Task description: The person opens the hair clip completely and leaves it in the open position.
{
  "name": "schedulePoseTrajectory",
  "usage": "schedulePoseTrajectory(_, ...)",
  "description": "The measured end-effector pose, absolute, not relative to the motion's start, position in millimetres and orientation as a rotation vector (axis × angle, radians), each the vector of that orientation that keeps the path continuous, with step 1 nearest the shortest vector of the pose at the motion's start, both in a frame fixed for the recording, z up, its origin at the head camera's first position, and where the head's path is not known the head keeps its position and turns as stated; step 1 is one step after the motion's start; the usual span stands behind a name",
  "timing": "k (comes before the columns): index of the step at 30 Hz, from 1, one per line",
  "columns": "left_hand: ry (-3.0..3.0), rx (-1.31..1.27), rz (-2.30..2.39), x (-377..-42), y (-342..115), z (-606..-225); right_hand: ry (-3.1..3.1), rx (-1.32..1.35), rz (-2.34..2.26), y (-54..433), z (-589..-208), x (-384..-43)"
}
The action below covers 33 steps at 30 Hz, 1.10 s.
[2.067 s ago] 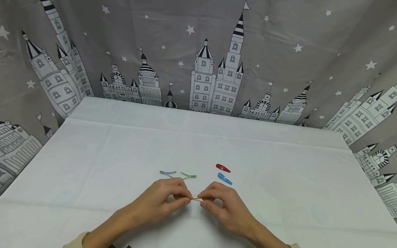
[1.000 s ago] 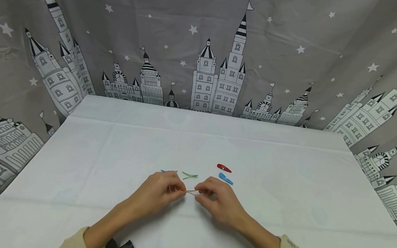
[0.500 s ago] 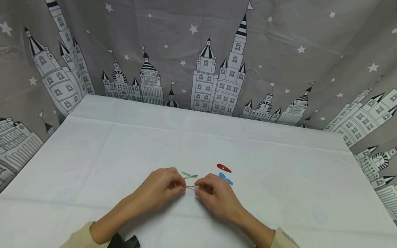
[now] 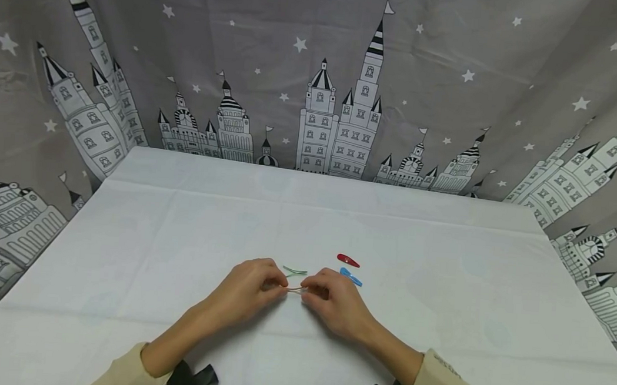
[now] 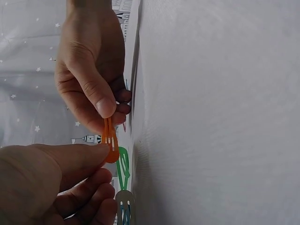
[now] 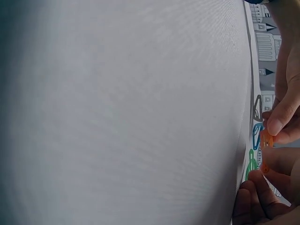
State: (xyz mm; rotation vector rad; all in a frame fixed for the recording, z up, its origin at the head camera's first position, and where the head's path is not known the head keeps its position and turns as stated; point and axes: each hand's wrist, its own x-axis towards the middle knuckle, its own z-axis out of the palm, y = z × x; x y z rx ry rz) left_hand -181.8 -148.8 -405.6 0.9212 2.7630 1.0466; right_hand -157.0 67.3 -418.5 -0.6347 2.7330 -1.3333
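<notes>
The left hand (image 4: 252, 284) and the right hand (image 4: 338, 301) face each other over the white tabletop (image 4: 440, 289), both pinching an orange hair clip (image 5: 111, 155) between thumb and fingers; the left hand has its broad rounded end, the right hand its narrow end, and two thin strands of it show apart between them; a green hair clip (image 4: 295, 271) lies just beyond the gap between the hands; a blue hair clip (image 4: 351, 277) and a red hair clip (image 4: 348, 260) lie beyond the right hand, the red one farther off; the right wrist view also shows a grey hair clip (image 6: 258, 108) and a second blue one (image 6: 256, 137) near the left hand.
</notes>
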Motion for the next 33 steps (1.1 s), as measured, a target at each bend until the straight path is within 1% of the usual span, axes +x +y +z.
schedulePoseTrajectory(11,2.756,0.915,1.091,-181.5,-149.9,-406.7,2.746,-0.618,-1.313,63.9,-419.5,-158.3)
schedulePoseTrajectory(24,2.753,0.895,1.087,-181.0,-149.9,-405.2,2.834,-0.627,-1.128,59.9,-420.1,-157.8)
schedulePoseTrajectory(33,2.751,0.901,1.085,-179.9,-148.9,-406.6,2.817,-0.586,-1.147,61.7,-420.1,-156.2)
